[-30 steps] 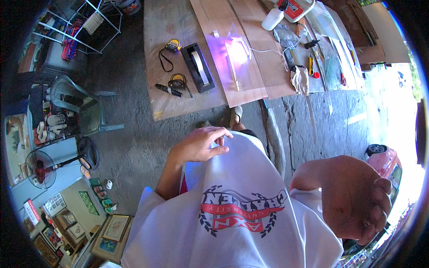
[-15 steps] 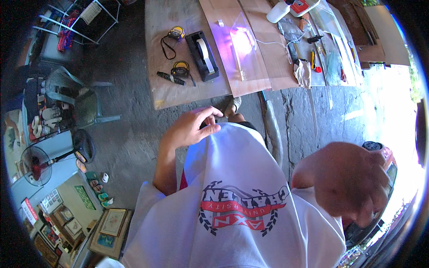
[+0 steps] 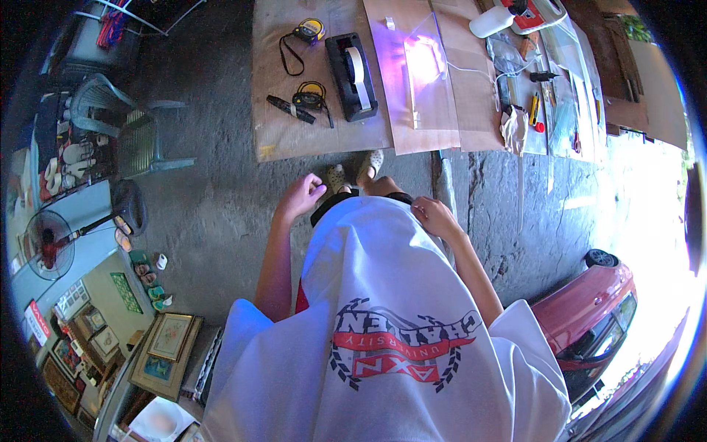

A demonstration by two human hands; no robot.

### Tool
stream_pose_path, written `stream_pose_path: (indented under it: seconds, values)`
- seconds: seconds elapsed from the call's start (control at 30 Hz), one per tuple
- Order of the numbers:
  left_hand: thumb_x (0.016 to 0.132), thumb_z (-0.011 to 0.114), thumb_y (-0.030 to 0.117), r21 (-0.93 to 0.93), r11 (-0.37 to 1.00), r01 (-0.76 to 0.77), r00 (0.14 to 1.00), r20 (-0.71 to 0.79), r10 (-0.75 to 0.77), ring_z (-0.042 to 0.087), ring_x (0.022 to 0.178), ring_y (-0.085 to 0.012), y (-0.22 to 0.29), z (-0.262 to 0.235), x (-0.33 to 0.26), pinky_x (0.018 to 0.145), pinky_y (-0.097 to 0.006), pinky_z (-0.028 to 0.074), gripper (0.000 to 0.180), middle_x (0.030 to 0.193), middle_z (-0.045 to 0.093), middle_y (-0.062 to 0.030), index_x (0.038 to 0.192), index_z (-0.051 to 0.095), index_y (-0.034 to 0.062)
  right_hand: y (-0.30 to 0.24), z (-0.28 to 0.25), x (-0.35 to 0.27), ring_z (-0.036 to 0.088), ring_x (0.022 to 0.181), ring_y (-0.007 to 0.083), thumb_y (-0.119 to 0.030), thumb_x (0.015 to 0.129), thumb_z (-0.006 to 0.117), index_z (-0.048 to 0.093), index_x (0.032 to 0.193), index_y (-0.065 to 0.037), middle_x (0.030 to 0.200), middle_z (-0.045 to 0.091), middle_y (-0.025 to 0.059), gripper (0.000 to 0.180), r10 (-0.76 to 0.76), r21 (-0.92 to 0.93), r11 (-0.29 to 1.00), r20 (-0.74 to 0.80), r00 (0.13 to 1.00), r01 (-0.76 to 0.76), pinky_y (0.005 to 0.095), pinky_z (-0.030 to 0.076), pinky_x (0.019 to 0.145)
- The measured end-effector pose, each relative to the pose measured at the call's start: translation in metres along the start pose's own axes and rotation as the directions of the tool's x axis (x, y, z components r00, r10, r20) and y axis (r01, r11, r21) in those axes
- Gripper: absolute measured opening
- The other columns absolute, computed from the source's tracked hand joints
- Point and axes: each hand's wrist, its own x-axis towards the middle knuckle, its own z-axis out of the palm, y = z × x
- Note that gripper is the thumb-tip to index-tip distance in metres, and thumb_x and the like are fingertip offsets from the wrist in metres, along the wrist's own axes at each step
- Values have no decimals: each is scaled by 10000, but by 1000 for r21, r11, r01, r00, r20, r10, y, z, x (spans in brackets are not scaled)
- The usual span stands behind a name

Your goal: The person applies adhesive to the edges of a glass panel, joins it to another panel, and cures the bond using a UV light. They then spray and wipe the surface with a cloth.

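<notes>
Over the floor, short of the table's front edge, hangs my left hand (image 3: 303, 193), empty, its fingers loosely bent and the thumb apart from them. My right hand (image 3: 434, 217) rests by the hem of my white shirt (image 3: 383, 295), fingers a little spread; I see nothing held in it. On the table (image 3: 272, 140) ahead, a lamp (image 3: 426, 60) glows bright purple-white at a clear plastic sheet (image 3: 434, 107). A black tape dispenser (image 3: 352, 77) stands left of it, beside two yellow-and-black tape measures (image 3: 311, 31) and a black marker (image 3: 290, 109).
At the table's right lie a yellow cutter (image 3: 534, 109), a white bottle (image 3: 492, 22), a crumpled cloth (image 3: 513, 131) and long metal rulers jutting past the edge. A green plastic chair (image 3: 136, 132) and a fan (image 3: 50, 244) stand left. A red car (image 3: 582, 302) is at the right.
My right hand, raised and blurred near the camera before, has come down to the shirt hem. My left hand has moved off the shirt to the left. The head view has shifted slightly.
</notes>
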Motion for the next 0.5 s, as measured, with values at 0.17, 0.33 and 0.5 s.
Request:
stream_pose_path:
  seconds: [0.17,0.33,0.5]
  values:
    - [967,686,316,-67,995,77,992,-97,-84,723,893,-294,-52,33,3,812,-425,556,292,970,740,-144,1121,667,69,93,36,24,730,923,323,-277,972,633,722,1097,-48,1002,745,199,275,361,95,928,-2,933,-359,396,559,816]
    - [1020,636,281,-434,890,142,903,-313,-296,685,996,-215,-47,38,5,867,-363,549,276,1068,708,-107,1201,636,73,142,62,60,713,954,243,-339,991,620,719,1156,0,1044,752,192,390,457,232,838,200,867,-495,370,551,854]
    - [995,659,195,-233,971,-59,462,-868,-181,697,868,-241,-10,8,6,746,-377,541,224,981,708,-128,1168,642,54,154,70,93,697,988,256,-370,997,600,722,1170,3,1097,739,198,429,361,247,863,309,880,-441,378,544,889]
